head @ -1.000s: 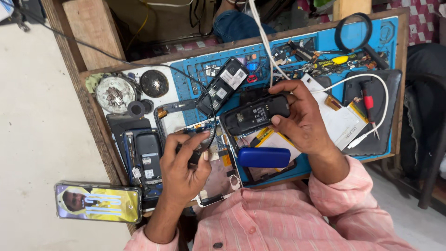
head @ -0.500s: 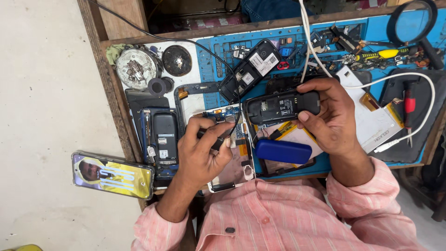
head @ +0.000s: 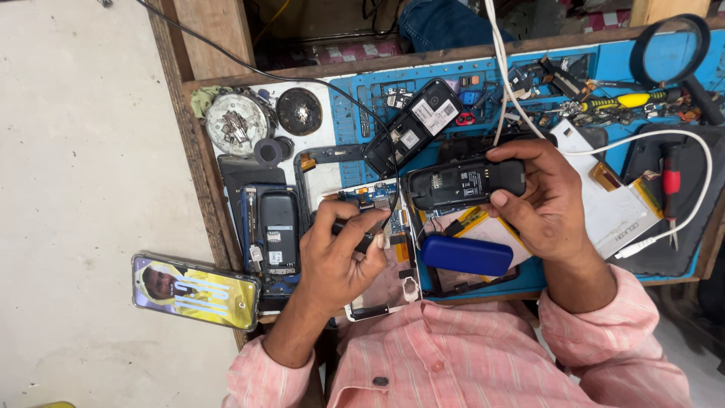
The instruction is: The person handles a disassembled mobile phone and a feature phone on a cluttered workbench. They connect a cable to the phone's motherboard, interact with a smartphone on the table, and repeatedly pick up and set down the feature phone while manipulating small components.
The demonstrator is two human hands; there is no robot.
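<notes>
Phone (head: 464, 183): black, back open, pinched between right hand (head: 547, 204) fingers and thumb.
Left hand (head: 340, 261): fingers curled tight on dark tool (head: 365, 240).
Board (head: 375, 200): just beyond left fingertips.

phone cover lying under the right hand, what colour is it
Blue phone cover, seen in the head view.

Open phone (head: 464, 183) above pouch (head: 467, 255) on tabletop (head: 355, 113); second open phone (head: 414, 127) behind it; smartphone (head: 196, 292) at left edge; magnifier (head: 669, 51) far right rear.
</notes>
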